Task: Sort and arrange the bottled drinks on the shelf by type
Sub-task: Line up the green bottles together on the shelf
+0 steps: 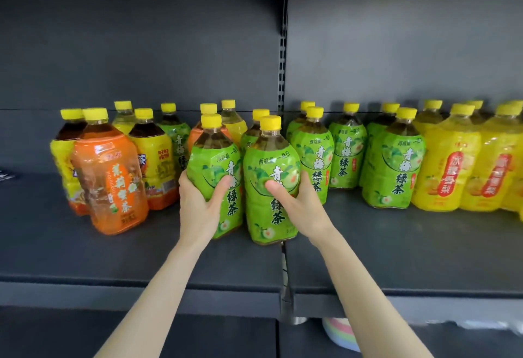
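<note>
Head: L hand (199, 202), R hand (301, 205) grip green bottles (270, 176), hiding rear bottles (259, 113).

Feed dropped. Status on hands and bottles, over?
Left hand grips left green bottle, right hand grips right green bottle. Both upright, side by side. Green row close behind right hand.

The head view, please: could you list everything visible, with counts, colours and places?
Green-label bottles: nine, yellow caps; two front centre, two behind, five right of centre.
Orange-label bottles: two; front left and back centre.
Yellow-and-orange-label bottles: two, dark tea; left.
Yellow bottles: at least six; two at back, rest far right.
Shelf: one, dark grey.
Pastel object: below shelf, blurred.
Left grip: bare hand, holds left front green bottle.
Right grip: bare hand, holds right front green bottle.
</note>
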A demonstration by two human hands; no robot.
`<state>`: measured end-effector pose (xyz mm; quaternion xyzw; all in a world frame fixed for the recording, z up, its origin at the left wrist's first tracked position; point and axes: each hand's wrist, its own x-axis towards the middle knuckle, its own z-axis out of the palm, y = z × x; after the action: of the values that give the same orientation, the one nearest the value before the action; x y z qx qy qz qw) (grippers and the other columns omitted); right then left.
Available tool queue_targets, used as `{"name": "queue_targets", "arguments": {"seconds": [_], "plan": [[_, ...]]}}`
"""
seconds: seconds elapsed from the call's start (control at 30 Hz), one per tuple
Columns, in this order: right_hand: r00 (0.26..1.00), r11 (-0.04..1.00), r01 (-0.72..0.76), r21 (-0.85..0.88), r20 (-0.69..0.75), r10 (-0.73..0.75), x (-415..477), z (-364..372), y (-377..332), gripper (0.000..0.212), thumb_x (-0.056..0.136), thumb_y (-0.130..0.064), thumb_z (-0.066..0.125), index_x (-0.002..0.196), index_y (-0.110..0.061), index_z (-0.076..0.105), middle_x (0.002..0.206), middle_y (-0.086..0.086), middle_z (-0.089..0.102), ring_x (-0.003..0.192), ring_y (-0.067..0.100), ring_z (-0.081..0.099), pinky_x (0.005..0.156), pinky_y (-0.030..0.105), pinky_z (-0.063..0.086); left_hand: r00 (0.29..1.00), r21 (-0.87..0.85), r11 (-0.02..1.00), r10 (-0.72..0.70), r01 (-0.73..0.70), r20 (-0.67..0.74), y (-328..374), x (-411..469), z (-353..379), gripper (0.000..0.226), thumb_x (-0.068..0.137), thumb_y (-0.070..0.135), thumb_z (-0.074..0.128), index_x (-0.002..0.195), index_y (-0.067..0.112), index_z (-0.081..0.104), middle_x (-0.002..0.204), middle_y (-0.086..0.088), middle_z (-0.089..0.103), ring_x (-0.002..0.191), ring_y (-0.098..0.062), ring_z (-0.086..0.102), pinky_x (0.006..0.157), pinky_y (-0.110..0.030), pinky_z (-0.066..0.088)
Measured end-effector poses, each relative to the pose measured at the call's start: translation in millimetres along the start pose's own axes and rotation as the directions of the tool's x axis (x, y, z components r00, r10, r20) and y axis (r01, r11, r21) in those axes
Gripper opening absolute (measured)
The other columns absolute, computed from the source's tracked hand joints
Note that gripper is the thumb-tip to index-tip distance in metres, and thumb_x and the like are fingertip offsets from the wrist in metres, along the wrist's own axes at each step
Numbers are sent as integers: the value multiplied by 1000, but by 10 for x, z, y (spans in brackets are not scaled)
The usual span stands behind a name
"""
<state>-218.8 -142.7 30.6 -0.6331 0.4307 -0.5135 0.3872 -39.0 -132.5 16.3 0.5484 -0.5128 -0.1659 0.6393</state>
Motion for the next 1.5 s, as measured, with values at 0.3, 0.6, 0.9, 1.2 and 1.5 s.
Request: {"name": "queue_targets", "arguments": {"seconds": [0.3,0.6,0.9,1.2,1.5], "plan": [[977,998,64,7,-206,-61,-304,-330,20,39,86,-39,64,118,-22,52,109,-15,67,99,-3,62,82,10,47,992,-146,985,106,-95,71,238,-276,218,68,69,52,60,127,26,36,120,8,53,107,-3,52,91,-18,38],[937,990,137,-42,-319,-143,-367,-1447,151,40,85,-35,64,120,-19,52,111,-14,65,94,-13,60,77,4,46,963,-243,969,108,-47,247,668,-565,1206,61,74,46,59,127,26,34,109,27,49,97,21,49,77,1,37],[948,988,151,-25,-279,-152,-328,-2189,397,26,90,-24,62,113,-28,52,111,-14,65,95,-13,60,77,4,44,950,0,999,34,-36,311,769,-728,1898,90,72,71,54,141,18,29,134,3,39,125,-10,37,111,-40,28],[960,986,164,-7,-230,-161,-282,-2270,468,58,71,-52,61,122,-28,47,119,-13,63,107,-5,59,86,12,47,945,65,998,-5,-17,328,733,-641,1851,93,68,51,73,142,21,24,128,3,45,122,-16,47,103,-40,41],[957,982,186,37,-233,-172,-298,-2239,463,39,74,-46,62,109,-40,46,114,-18,63,101,-10,60,76,6,47,973,325,922,164,-209,161,741,-512,2148,70,79,43,68,134,8,43,117,-8,48,104,-25,53,89,-36,46]]}}
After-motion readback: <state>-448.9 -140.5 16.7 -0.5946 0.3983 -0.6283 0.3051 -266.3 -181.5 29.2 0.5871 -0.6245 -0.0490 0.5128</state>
